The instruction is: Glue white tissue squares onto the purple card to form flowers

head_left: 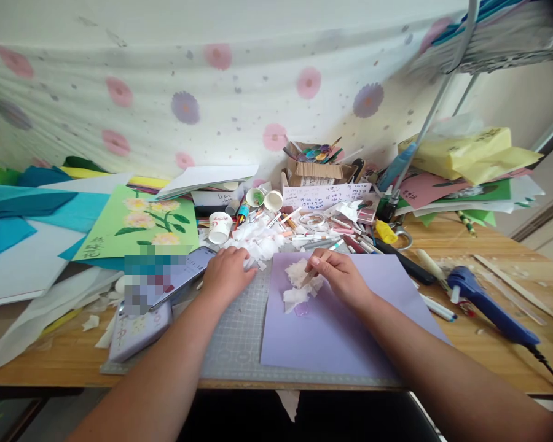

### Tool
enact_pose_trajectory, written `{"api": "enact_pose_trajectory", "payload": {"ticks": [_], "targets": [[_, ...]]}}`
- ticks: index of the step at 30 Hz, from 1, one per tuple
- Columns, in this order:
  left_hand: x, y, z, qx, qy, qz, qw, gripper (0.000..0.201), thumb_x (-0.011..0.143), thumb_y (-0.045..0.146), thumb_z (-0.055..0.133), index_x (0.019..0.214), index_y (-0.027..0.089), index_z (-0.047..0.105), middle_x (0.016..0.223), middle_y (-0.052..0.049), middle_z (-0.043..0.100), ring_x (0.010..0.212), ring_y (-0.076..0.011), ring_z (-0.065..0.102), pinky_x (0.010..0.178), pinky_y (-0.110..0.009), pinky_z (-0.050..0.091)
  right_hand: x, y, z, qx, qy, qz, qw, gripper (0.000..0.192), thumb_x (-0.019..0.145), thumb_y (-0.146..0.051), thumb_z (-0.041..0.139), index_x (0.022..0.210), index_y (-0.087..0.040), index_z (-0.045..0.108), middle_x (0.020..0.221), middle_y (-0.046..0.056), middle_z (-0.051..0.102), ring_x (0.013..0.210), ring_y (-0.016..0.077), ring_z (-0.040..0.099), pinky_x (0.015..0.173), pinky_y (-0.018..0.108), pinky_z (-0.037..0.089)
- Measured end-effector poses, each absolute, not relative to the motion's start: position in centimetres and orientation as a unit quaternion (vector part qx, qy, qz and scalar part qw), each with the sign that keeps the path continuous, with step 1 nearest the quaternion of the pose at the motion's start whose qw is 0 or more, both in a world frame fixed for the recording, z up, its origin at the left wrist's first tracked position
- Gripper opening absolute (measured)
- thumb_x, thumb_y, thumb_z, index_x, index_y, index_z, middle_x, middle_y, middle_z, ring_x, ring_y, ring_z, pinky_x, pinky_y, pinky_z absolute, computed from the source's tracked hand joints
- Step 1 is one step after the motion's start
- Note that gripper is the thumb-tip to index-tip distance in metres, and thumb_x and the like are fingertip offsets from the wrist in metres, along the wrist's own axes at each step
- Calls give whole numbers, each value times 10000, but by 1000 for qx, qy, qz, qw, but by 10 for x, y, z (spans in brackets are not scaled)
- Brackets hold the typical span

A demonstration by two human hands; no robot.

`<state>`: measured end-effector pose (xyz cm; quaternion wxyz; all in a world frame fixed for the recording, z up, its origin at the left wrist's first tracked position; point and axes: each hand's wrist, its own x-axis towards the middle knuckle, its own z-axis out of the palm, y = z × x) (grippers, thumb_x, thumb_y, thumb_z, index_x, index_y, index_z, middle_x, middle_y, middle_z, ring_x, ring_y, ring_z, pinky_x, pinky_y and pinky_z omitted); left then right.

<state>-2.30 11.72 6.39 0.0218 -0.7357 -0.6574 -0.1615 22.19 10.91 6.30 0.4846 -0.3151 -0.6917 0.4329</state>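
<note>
The right hand (338, 276) rested on a lilac sheet of paper (332, 331), its fingers curled shut around a thin stick-like tool (309, 277) whose tip pressed into a cluster of white tissue pieces (299, 283); the cluster looked crumpled and ruffled, soft-edged and layered, lying near the upper left part of the sheet; just below it sat a small translucent purplish patch (301, 309), though what it was could not be told. The left hand (228, 274) lay palm down on the grey cutting mat (239, 337), fingers bent loosely and reaching into a heap of white tissue scraps (258, 242) just behind the mat; whether it had pinched any scrap could not be told. The lilac sheet lay partly over the mat, both on the wooden counter (483, 252); a green card with painted flowers (142, 224) lay to the left, near a white paper cup (220, 227) on its side; a blue glue gun (488, 304) lay well to the right of the sheet; a cardboard box of pens and brushes (316, 169) stood at the back against a flowered cloth (212, 80); stacks of coloured paper (465, 166) were piled at the far right.
</note>
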Motion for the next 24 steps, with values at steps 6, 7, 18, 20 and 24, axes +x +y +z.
{"api": "enact_pose_trajectory", "payload": {"ticks": [6,7,18,20,24], "targets": [[-24,123,62,-727,-666,-166,33,83,752,226,543,695,213,601,790,-64,615,856,-259,549,730,-341,395,222,101,71,-255,-737,475,409,454,815,-540,574,542,-179,536,618,21,602,581,135,560,580,281,460],[-25,123,62,-725,-665,-175,31,98,753,205,526,687,214,598,783,-62,611,856,-256,547,729,-338,391,220,101,71,-242,-753,468,394,461,825,-538,563,538,-178,538,626,28,611,606,140,570,608,287,466],[-20,98,70,-744,-578,-301,-145,204,813,349,497,747,187,603,780,-11,602,733,-161,575,660,-263,447,210,109,61,-247,-840,299,379,482,918,-515,414,623,-177,590,663,53,649,649,148,573,686,300,459],[-15,95,69,-750,-564,-299,-175,211,811,349,507,709,182,587,704,3,585,667,-149,554,613,-254,434,211,110,61,-256,-837,301,379,495,912,-530,416,618,-173,593,658,54,650,645,147,572,679,297,461],[-5,88,70,-769,-529,-279,-223,176,776,324,574,672,183,592,664,19,580,626,-132,532,589,-237,418,211,111,59,-266,-829,310,383,487,902,-534,437,610,-174,587,667,50,653,652,146,576,684,296,457]]}}
